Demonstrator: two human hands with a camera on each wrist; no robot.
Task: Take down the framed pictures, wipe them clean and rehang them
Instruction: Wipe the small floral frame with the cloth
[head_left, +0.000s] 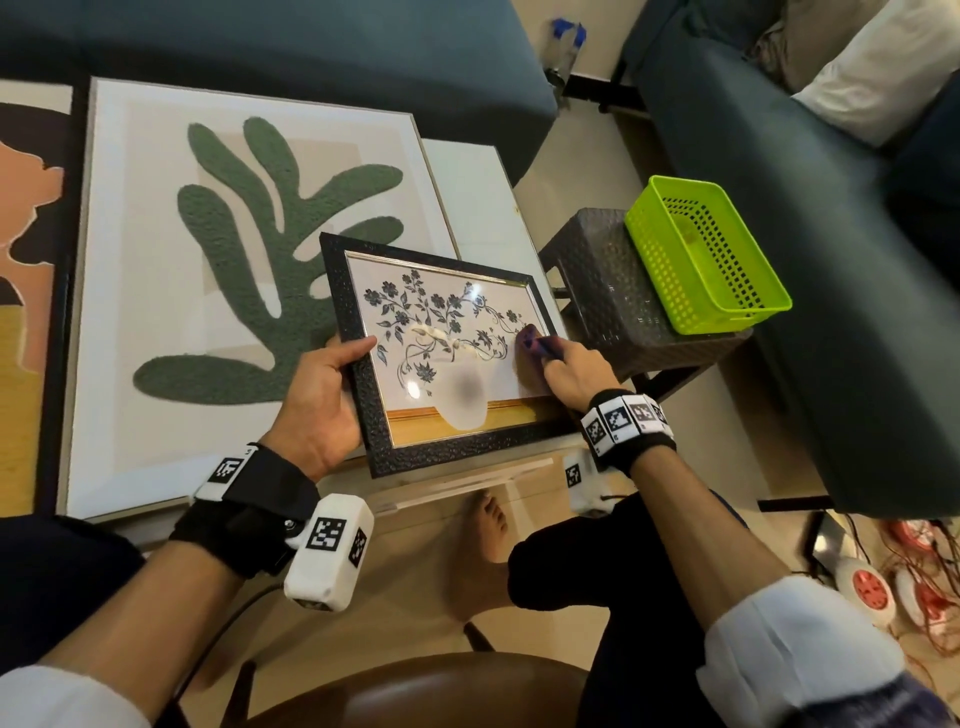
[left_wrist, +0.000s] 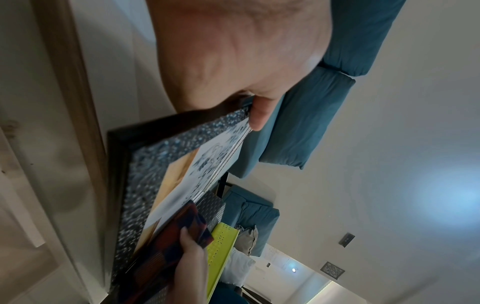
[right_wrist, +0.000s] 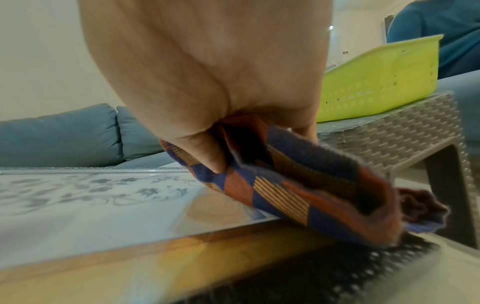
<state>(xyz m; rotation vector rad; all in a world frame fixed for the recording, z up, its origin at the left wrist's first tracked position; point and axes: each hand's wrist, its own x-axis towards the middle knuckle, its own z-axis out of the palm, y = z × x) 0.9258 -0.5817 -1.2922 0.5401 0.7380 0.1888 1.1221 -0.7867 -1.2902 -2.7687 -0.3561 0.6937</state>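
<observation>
The left hand (head_left: 322, 384) grips the black-framed picture (head_left: 441, 353) by one edge only; the right hand (head_left: 566, 371) clutches the checked cloth (head_left: 532, 343), and hard wiping could twist the picture loose

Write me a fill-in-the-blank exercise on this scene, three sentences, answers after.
1. The left hand grips the small black ____ by its edge.
2. The right hand rubs a checked ____ over the glass.
3. The green basket sits on a grey woven ____.

Missing words: frame; cloth; stool
</observation>
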